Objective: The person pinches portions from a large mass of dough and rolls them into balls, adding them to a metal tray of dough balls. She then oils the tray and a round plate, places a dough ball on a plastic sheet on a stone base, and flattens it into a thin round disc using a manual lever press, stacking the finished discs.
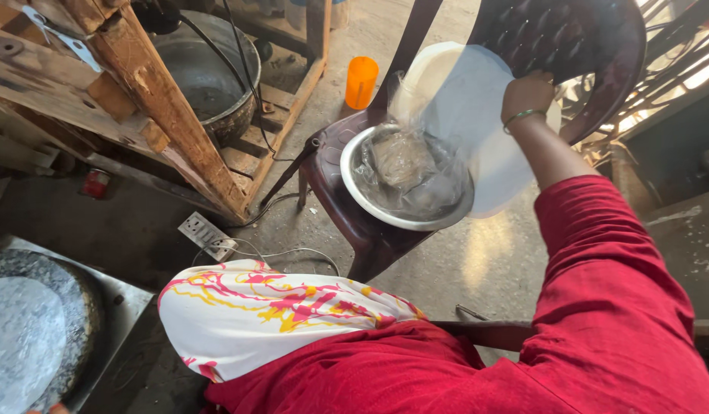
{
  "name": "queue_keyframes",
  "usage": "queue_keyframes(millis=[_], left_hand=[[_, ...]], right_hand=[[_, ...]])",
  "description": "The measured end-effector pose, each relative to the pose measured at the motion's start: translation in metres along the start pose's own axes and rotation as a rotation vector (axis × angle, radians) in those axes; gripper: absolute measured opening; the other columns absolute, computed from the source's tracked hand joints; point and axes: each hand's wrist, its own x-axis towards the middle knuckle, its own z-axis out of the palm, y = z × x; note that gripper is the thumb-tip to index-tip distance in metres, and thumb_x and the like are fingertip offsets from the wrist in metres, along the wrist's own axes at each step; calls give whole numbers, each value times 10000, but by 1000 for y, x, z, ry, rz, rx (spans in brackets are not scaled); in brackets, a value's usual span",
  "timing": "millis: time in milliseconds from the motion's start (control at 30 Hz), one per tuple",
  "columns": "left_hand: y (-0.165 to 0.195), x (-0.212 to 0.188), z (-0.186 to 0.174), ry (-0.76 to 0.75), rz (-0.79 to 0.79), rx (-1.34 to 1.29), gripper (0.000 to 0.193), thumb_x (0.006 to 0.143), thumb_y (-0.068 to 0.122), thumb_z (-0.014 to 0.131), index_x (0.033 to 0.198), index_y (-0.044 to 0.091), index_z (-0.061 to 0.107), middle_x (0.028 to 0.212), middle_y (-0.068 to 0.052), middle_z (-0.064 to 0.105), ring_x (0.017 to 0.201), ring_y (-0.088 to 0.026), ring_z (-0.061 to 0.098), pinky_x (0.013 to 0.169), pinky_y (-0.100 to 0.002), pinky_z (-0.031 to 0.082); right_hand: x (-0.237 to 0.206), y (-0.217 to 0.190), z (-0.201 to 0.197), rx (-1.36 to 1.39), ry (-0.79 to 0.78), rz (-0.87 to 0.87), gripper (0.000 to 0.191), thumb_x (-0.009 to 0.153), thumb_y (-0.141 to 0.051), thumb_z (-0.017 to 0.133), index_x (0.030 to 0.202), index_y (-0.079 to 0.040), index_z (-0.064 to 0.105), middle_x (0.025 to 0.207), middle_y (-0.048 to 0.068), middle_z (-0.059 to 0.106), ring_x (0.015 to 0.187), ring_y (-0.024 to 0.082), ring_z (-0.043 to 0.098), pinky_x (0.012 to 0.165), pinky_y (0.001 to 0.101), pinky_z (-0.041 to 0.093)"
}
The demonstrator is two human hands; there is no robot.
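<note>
My right hand (527, 96), a green bangle on its wrist and a red sleeve behind it, grips the upper edge of a white round lid (466, 115). The lid is tilted up over a steel bowl (353, 180). The bowl stands on the seat of a dark maroon plastic chair (370, 238) and holds a crumpled clear plastic bag (408, 169) with something greyish inside. My left hand is out of view. A white cloth with red and yellow print (255, 314) lies across my lap.
An orange cup (361, 81) stands on the concrete floor behind the chair. A white power strip (207, 235) with cables lies on the floor. A large metal pot (209, 73) sits in a wooden frame (155, 100). At bottom left is a round griddle (78, 307) with a thin pale flatbread (21, 337).
</note>
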Motion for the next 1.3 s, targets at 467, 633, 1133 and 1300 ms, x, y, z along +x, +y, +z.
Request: queue_keyframes(millis=[467, 633, 1133, 1300], left_hand=[[-1, -53, -4, 229, 216, -244, 359, 989, 0, 671, 1297, -158, 575, 1340, -307, 640, 1240, -370, 674, 1089, -412, 567], [-1, -75, -4, 398, 495, -606, 325, 991, -44, 677, 1284, -155, 591, 1322, -296, 667, 1219, -351, 710, 1074, -394, 605], [268, -211, -138, 185, 1213, -727, 956, 738, 186, 889, 1503, -40, 362, 1479, -311, 468, 1369, -397, 455, 1083, -445, 422], [260, -156, -141, -326, 830, -1017, 572, 900, 323, 833, 1260, -57, 603, 1064, -59, 704, 962, -137, 651, 837, -301, 542]], right_hand=[[12, -53, 12, 30, -289, -183, 214, 919, -183, 639, 1034, -148, 817, 987, 43, 795, 889, 209, 757, 702, 337, 509], [25, -58, 5, 95, -70, -479, 246, 949, -190, 598, 1036, -152, 825, 1066, 93, 787, 982, 279, 756, 740, 404, 576], [-76, 0, -271, 1150, 372, -1251, 153, 1039, -171, 701, 1086, -30, 737, 935, 98, 676, 844, 252, 658, 767, 381, 523], [-88, -80, -335, 1235, 651, -1240, 224, 1038, -216, 800, 1101, -15, 722, 993, 119, 652, 947, 305, 594, 878, 419, 479]])
